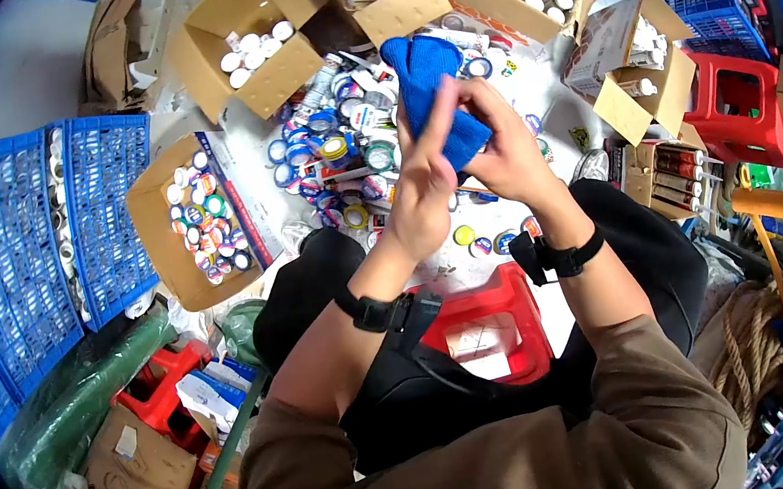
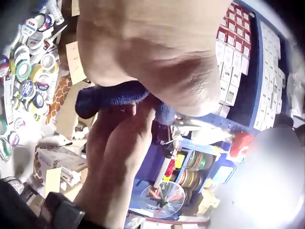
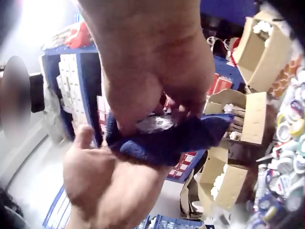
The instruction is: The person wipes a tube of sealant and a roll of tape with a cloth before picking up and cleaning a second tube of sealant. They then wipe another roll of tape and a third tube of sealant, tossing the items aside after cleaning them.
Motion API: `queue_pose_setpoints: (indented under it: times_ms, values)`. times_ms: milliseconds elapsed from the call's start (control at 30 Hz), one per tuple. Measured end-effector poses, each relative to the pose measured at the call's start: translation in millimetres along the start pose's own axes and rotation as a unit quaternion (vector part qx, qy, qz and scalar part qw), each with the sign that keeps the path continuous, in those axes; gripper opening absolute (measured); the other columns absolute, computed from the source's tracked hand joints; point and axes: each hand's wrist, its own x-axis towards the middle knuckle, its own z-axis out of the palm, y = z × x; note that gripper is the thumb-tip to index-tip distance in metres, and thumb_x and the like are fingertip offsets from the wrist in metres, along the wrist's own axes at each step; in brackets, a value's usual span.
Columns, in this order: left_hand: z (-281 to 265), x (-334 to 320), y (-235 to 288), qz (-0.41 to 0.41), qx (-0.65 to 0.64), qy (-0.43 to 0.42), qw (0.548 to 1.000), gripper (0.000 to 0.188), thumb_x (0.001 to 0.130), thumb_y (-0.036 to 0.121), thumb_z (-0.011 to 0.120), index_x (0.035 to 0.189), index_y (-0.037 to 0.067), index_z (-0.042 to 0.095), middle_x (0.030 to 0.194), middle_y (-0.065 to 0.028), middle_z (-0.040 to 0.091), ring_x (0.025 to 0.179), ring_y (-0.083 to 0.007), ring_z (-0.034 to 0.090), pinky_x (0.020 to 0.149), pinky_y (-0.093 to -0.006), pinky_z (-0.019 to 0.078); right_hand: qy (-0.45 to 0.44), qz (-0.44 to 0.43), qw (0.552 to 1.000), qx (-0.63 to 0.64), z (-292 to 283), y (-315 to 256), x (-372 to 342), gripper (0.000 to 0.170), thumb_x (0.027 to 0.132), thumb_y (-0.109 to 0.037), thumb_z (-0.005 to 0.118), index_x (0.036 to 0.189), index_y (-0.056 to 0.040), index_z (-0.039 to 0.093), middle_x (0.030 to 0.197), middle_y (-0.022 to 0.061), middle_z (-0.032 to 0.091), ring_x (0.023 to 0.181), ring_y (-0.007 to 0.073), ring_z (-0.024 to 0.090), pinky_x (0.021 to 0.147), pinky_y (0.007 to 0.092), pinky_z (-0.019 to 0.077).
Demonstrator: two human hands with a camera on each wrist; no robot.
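A bright blue knit cloth (image 1: 429,69), bunched and folded, is held up in front of the chest above the floor pile. My right hand (image 1: 506,150) grips it, with the fingers curled around its near side. A shiny, clear-wrapped item (image 3: 159,123) shows between the right fingers and the cloth in the right wrist view; its kind cannot be made out. Against the cloth's other side lies my left hand (image 1: 424,190), its fingers stretched out and its thumb raised. Under the hands spreads a heap of tape rolls (image 1: 337,142) in mixed colours.
Open cardboard boxes ring the heap; one at left (image 1: 194,227) holds colourful rolls, one behind it (image 1: 231,27) white rolls. A red stool (image 1: 523,326) stands between the knees. Blue crates (image 1: 111,204) rise at the left, another red stool (image 1: 743,110) at the right.
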Motion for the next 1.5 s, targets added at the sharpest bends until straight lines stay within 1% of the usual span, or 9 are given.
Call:
queue_pose_setpoints:
  times_ms: [100, 533, 700, 767, 1100, 1167, 1300, 1400, 1500]
  values:
    - [-2.5, -3.8, 7.0, -0.025, -0.181, 0.08, 0.98, 0.074, 0.105, 0.05, 0.031, 0.158, 0.005, 0.004, 0.159, -0.0143, 0.022, 0.145, -0.0261, 0.027, 0.119, -0.0408, 0.0204, -0.019, -0.052, 0.997, -0.056, 2.6, -24.2, -5.4, 0.065, 0.073, -0.015, 0.08, 0.129, -0.0008, 0.053, 0.107, 0.0154, 0.054, 0.096, 0.0303, 0.056, 0.086, 0.0362, 0.0482]
    - [-36.1, -29.8, 20.9, -0.218, -0.665, 0.136, 0.701, 0.049, 0.102, 0.044, 0.036, 0.133, 0.012, 0.054, 0.134, -0.0101, 0.058, 0.123, -0.028, 0.057, 0.107, -0.045, 0.0426, -0.099, -0.169, 0.949, -0.249, 24.4, -94.4, -5.2, 0.069, 0.068, -0.001, 0.076, 0.132, -0.0087, 0.052, 0.134, 0.0064, 0.058, 0.117, 0.031, 0.052, 0.099, 0.0416, 0.0424]
    - [-49.0, -28.0, 31.6, -0.228, -0.604, 0.148, 0.749, 0.045, 0.102, 0.037, 0.042, 0.132, 0.006, 0.055, 0.129, -0.0126, 0.061, 0.115, -0.028, 0.062, 0.103, -0.0447, 0.047, -0.109, -0.114, 0.952, -0.263, 25.4, -104.5, -6.9, 0.074, 0.067, -0.014, 0.083, 0.133, -0.0052, 0.051, 0.12, 0.0112, 0.06, 0.103, 0.0325, 0.056, 0.095, 0.0427, 0.0418]
    - [-45.7, -27.6, 35.7, -0.19, -0.467, 0.208, 0.838, 0.04, 0.103, 0.033, 0.043, 0.13, 0.006, 0.056, 0.128, -0.0123, 0.061, 0.114, -0.0268, 0.062, 0.103, -0.0445, 0.048, -0.078, -0.129, 0.948, -0.281, 38.5, -102.9, -9.4, 0.082, 0.063, -0.022, 0.087, 0.134, -0.0032, 0.05, 0.107, 0.0151, 0.058, 0.095, 0.0347, 0.056, 0.089, 0.0427, 0.0443]
    - [-30.0, -42.9, 14.2, -0.202, -0.631, 0.225, 0.715, 0.036, 0.104, 0.036, 0.045, 0.125, 0.01, 0.058, 0.119, -0.0071, 0.066, 0.107, -0.0216, 0.064, 0.099, -0.0422, 0.0487, 0.21, 0.002, 0.939, -0.271, 54.4, -62.5, 16.2, 0.062, 0.082, -0.027, 0.078, 0.129, 0.0066, 0.054, 0.107, 0.0181, 0.059, 0.082, 0.0227, 0.061, 0.071, 0.0343, 0.0518]
    - [-36.0, -41.5, 3.7, -0.258, -0.615, 0.285, 0.689, 0.034, 0.104, 0.036, 0.045, 0.119, 0.011, 0.062, 0.113, -0.0047, 0.068, 0.1, -0.0191, 0.066, 0.091, -0.0386, 0.0524, 0.224, 0.042, 0.969, -0.092, 60.4, -74.0, 26.4, 0.058, 0.085, -0.021, 0.076, 0.131, 0.0058, 0.052, 0.106, 0.0161, 0.064, 0.078, 0.0173, 0.061, 0.067, 0.031, 0.0515]
    - [-35.3, -50.1, -17.2, -0.385, -0.518, 0.315, 0.696, 0.034, 0.102, 0.038, 0.047, 0.116, 0.012, 0.063, 0.105, -0.0015, 0.067, 0.091, -0.0132, 0.064, 0.078, -0.0329, 0.0524, -0.052, 0.093, 0.994, 0.002, 101.3, -144.3, 41.4, 0.062, 0.086, -0.017, 0.076, 0.137, 0.0001, 0.047, 0.116, 0.0156, 0.066, 0.09, 0.0186, 0.068, 0.075, 0.0294, 0.0553]
    - [-25.7, -64.7, -33.5, -0.179, -0.512, 0.224, 0.81, 0.045, 0.101, 0.044, 0.047, 0.131, 0.012, 0.051, 0.127, -0.0029, 0.057, 0.115, -0.0105, 0.055, 0.09, -0.033, 0.0481, -0.276, -0.021, 0.952, 0.13, 132.2, -180.5, 43.5, 0.086, 0.084, -0.001, 0.072, 0.154, -0.0064, 0.023, 0.154, 0.0174, 0.036, 0.129, 0.0279, 0.052, 0.101, 0.0377, 0.0472]
    - [-41.6, -58.4, -36.7, -0.178, -0.486, 0.243, 0.82, 0.046, 0.101, 0.045, 0.046, 0.13, 0.01, 0.052, 0.121, -0.0029, 0.061, 0.113, -0.0128, 0.059, 0.091, -0.0352, 0.0496, -0.257, -0.07, 0.964, 0.028, 124.2, -181.9, 49.8, 0.077, 0.088, -0.001, 0.067, 0.154, -0.0073, 0.027, 0.15, 0.0152, 0.043, 0.129, 0.0281, 0.053, 0.1, 0.0366, 0.0474]
